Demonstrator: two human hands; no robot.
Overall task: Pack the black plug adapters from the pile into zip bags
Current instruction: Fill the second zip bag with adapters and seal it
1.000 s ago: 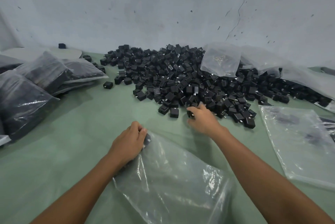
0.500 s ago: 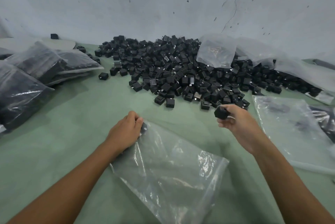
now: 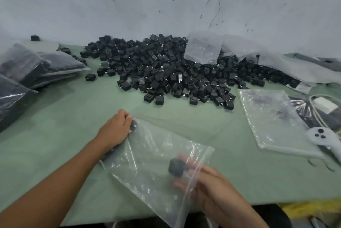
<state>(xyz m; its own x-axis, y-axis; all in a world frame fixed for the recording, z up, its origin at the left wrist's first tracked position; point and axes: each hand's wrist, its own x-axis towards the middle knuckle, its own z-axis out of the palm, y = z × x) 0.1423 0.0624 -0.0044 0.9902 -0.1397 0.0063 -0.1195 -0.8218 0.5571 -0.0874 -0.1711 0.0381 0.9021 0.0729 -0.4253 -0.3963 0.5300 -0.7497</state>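
One black adapter [image 3: 176,167] is now being pinched by the right hand [image 3: 214,189], fingers curled, down at the near end of the clear zip bag [image 3: 147,157] and showing through the plastic, where half a second ago it was being held up beside the pile [image 3: 175,72]; the left hand [image 3: 115,130] is still gripping the bag's far corner. The adapter is looking like a squat, blurred black block, so I cannot tell its facing or long axis.

R hand [image 3: 212,189] off pile [image 3: 166,72], adapter [image 3: 176,168] at bag [image 3: 147,154]
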